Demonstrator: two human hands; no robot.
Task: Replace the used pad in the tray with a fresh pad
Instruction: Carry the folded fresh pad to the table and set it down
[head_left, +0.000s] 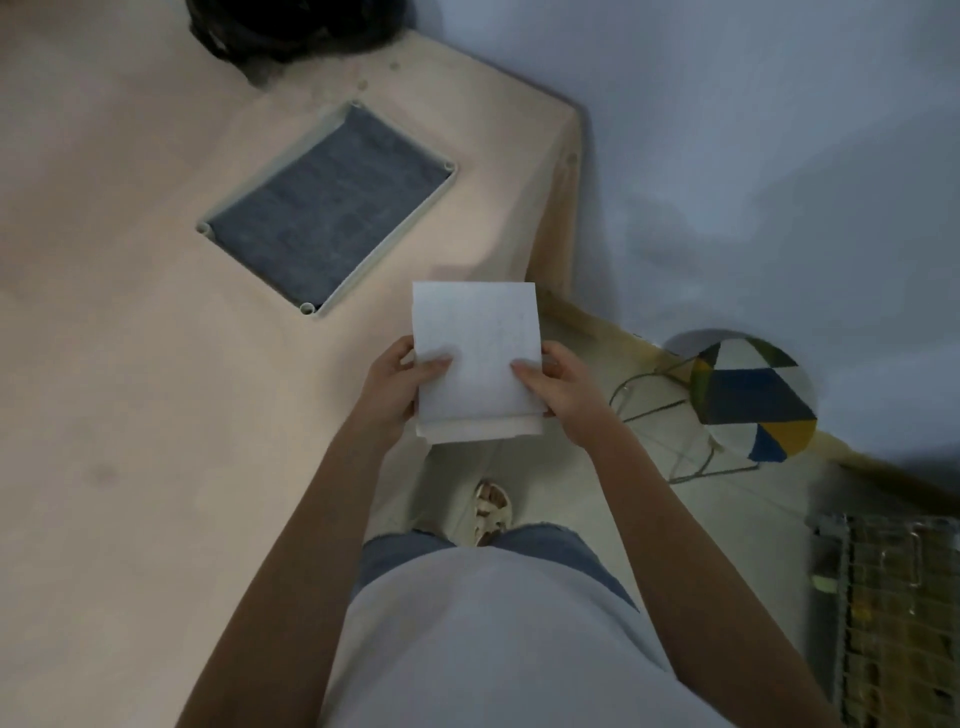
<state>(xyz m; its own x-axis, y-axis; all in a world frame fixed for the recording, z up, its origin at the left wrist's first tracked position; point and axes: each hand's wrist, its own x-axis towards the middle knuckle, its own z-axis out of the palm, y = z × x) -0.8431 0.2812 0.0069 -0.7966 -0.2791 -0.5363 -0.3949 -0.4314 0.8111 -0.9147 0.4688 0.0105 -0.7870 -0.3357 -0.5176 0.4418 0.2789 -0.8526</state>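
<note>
A folded white pad (475, 358) is held in front of me, just past the table's near right edge. My left hand (402, 382) grips its left side and my right hand (558, 387) grips its right side, thumbs on top. Farther back on the table lies a shallow beige tray (387, 249) with a dark grey pad (330, 208) lying flat inside it. The tray sits up and to the left of my hands, apart from them.
The pale wooden table (130, 389) fills the left. A dark object (291, 31) sits at its far edge. To the right stand a round stool with a patterned seat (753, 397) and a wire cage (893, 613) on the floor. A blue wall is behind.
</note>
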